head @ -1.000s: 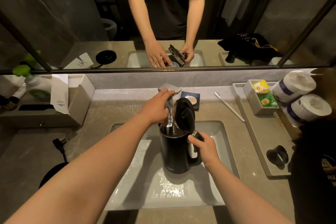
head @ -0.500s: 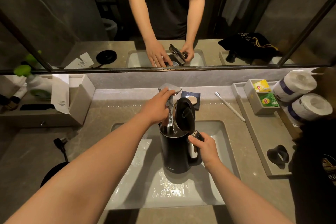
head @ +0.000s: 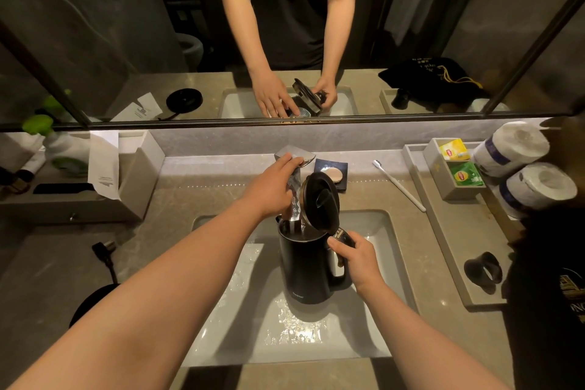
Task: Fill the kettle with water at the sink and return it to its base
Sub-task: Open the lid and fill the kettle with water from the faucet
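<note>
A black kettle (head: 305, 266) stands upright in the white sink (head: 380, 288), its lid (head: 320, 203) swung open and upward. My right hand (head: 356, 258) grips the kettle's handle. My left hand (head: 272, 187) rests on the chrome faucet (head: 296, 157), fingers curled over its lever. A stream of water (head: 296, 203) runs from the spout into the kettle's open mouth. The round black kettle base (head: 88, 304) lies on the counter at the lower left, partly hidden by my left forearm, with its plug (head: 103, 247) beside it.
A white toothbrush (head: 399, 185) and a soap dish (head: 332, 172) lie behind the sink. At the right, a grey tray (head: 449, 250) holds a tea bag box (head: 456, 168), a black cup (head: 482, 271) and toilet rolls (head: 535, 187). A white box (head: 139, 174) stands at the left.
</note>
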